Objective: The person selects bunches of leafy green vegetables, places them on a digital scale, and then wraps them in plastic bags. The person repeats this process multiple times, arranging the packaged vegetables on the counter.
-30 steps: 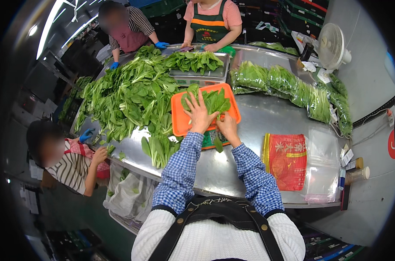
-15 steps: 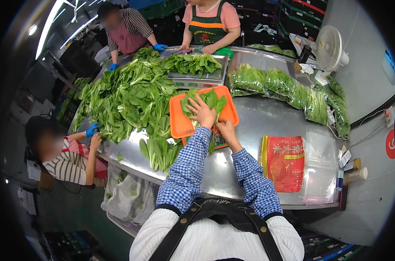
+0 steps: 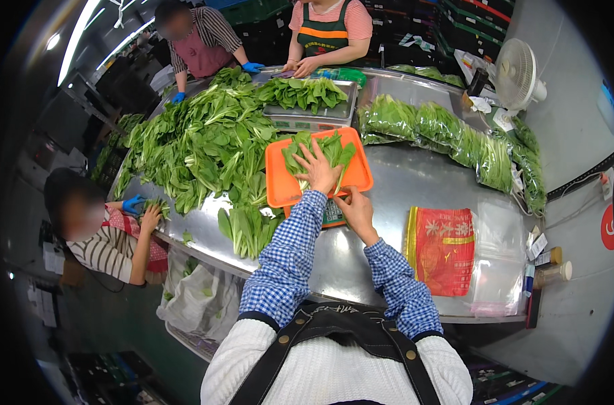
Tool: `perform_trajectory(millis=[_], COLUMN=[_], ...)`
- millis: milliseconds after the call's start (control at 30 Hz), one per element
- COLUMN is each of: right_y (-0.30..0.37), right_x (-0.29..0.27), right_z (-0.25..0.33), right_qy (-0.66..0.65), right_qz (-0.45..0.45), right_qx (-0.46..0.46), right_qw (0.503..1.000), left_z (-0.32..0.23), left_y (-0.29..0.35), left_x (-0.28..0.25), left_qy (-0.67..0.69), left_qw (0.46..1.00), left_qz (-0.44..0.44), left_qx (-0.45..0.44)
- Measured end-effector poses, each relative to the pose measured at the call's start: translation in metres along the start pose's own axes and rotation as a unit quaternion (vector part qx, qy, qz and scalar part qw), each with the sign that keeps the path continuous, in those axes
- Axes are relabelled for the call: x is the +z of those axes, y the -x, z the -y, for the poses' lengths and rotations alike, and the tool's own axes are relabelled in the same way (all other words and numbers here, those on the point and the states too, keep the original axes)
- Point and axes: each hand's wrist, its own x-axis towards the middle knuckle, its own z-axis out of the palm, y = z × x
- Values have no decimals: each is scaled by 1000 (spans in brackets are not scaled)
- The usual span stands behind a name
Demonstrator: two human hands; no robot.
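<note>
While the left hand (image 3: 322, 172) lies, fingers spread, over the leafy greens (image 3: 343, 154) in the orange tray (image 3: 278, 181), leaf ends toward its far side, the right hand (image 3: 356, 210) sits farther from them, curled at the near edge; whether its fingers pinch anything, I can't tell.

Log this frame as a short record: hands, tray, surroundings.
Left hand: spread over leafy greens in the orange tray
Right hand: at the tray's near edge; grip unclear
Under tray: scale, keypad partly visible
Left of tray: large loose greens pile
Right on table: bagged greens, red sack, clear bags
Co-workers: three around the table
</note>
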Motion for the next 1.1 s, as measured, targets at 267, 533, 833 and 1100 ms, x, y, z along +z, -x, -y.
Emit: perform_trajectory(millis=[267, 533, 833, 1100], right_y=[10, 46, 38, -51], right_x=[23, 11, -37, -2], right_z=[-4, -17, -23, 3], right_qy=[51, 38, -79, 61], right_qz=[-157, 167, 114, 2], right_qx=[-119, -151, 13, -15], right_qw=[979, 973, 990, 998], left_z=[-1, 2, 110, 96], left_y=[3, 1, 0, 29], left_x=[6, 7, -42, -38], left_qy=[-86, -67, 244, 167], left_qw=[996, 998, 958, 981], left_qz=[-2, -10, -145, -38], left_qx=[12, 17, 31, 87])
